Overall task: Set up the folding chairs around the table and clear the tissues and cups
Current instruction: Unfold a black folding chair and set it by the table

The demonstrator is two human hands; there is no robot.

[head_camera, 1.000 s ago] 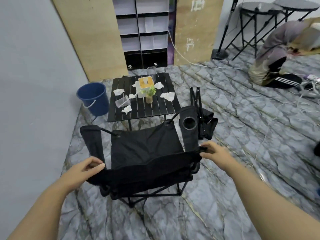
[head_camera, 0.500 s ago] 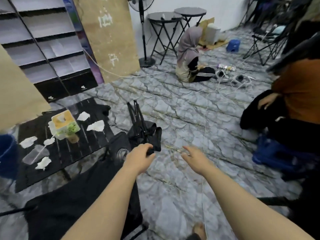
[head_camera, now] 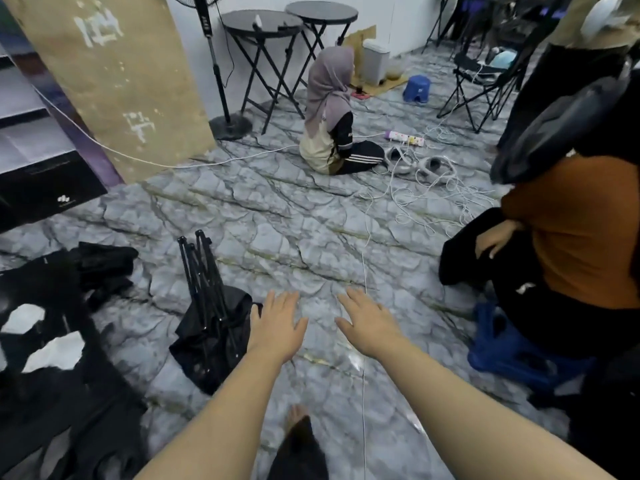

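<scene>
A folded black chair point(head_camera: 211, 320) lies on the marble-patterned floor, legs pointing up and away. My left hand point(head_camera: 277, 323) hovers open just to its right, fingers spread, its thumb side close to the chair's fabric. My right hand point(head_camera: 367, 323) is open too, over bare floor. At the far left, the corner of the black slatted table point(head_camera: 20, 292) shows two white tissues point(head_camera: 55, 351). A second black chair bundle point(head_camera: 104, 268) lies behind the table. The opened chair's black fabric point(head_camera: 79, 427) fills the lower left.
A person in an orange top point(head_camera: 575, 233) sits on a blue stool point(head_camera: 509, 355) close at the right. Another person point(head_camera: 332, 116) sits on the floor farther back, beside white cables point(head_camera: 408, 188). Two round tables point(head_camera: 287, 19) and a fan stand point(head_camera: 225, 123) are beyond.
My view has swung right, away from the opened chair and table. My left hand has let go of the chair and both hands now hover open beside the folded chair.
</scene>
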